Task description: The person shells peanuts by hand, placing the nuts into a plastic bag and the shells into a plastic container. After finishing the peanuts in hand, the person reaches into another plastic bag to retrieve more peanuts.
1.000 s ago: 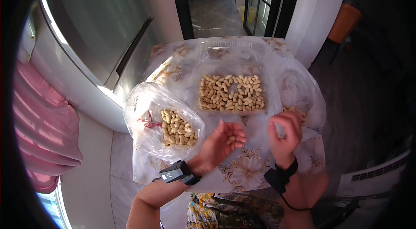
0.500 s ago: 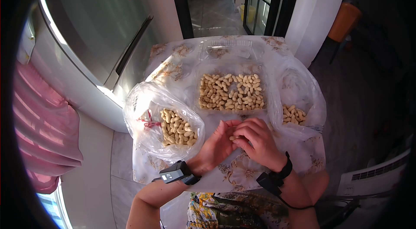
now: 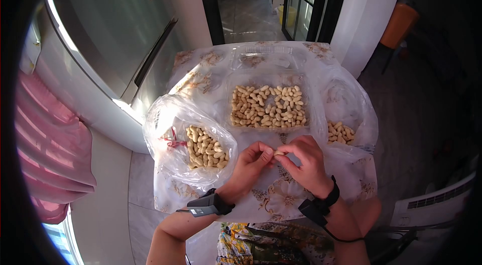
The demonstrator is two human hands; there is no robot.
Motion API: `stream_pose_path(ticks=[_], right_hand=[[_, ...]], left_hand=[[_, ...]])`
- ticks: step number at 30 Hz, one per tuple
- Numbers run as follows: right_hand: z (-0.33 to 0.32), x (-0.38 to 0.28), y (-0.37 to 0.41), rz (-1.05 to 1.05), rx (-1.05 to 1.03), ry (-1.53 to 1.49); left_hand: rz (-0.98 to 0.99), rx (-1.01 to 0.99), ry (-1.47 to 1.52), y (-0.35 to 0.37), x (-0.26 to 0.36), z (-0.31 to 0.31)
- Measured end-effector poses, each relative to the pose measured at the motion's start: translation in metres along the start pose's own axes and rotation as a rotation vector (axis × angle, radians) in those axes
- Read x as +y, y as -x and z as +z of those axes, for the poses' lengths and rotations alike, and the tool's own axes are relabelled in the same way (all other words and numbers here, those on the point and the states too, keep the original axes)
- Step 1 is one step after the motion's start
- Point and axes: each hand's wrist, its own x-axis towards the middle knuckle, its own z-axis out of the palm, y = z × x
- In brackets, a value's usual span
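My left hand point(image 3: 253, 163) and my right hand point(image 3: 305, 162) meet over the near part of the table, fingertips pinched together. Between them sits a peanut point(image 3: 277, 153), mostly covered by the fingers. Just beyond is a clear plastic box point(image 3: 267, 78) with many unshelled peanuts point(image 3: 251, 109) in it. To the left of my left hand lies an open clear plastic bag point(image 3: 168, 109) holding more peanuts point(image 3: 206, 150). A second plastic bag point(image 3: 346, 99), right of the box, has a smaller heap of peanuts point(image 3: 341, 133).
A flowered cloth covers the table point(image 3: 281, 200). The box's clear lid point(image 3: 261, 58) stands open at the back. A fridge point(image 3: 115, 29) is at the left, beside a pink cloth point(image 3: 52, 144). An orange stool point(image 3: 399, 25) stands at the far right.
My fingers have shifted round the peanut. The left fingers have curled in, and the left thumb now pinches at the peanut opposite the right fingertips. Bags and box have not moved.
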Motion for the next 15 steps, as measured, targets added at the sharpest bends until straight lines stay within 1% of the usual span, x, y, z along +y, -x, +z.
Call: stream_pose_path(ticks=[11,13,15], right_hand=[[-0.0001,-0.0018,-0.0007,-0.033,-0.028,-0.043],[0.0002,-0.0042,-0.0014,-0.005,-0.011,-0.055],[0.0007,-0.0014,-0.0001,-0.022,-0.018,-0.046]], left_hand=[[-0.060,0.011,0.035,0.0004,0.0036,0.0028],[-0.099,0.064,0.043,0.0011,0.0094,0.0091],[-0.092,0.043,0.032,0.0002,0.0047,0.0037]])
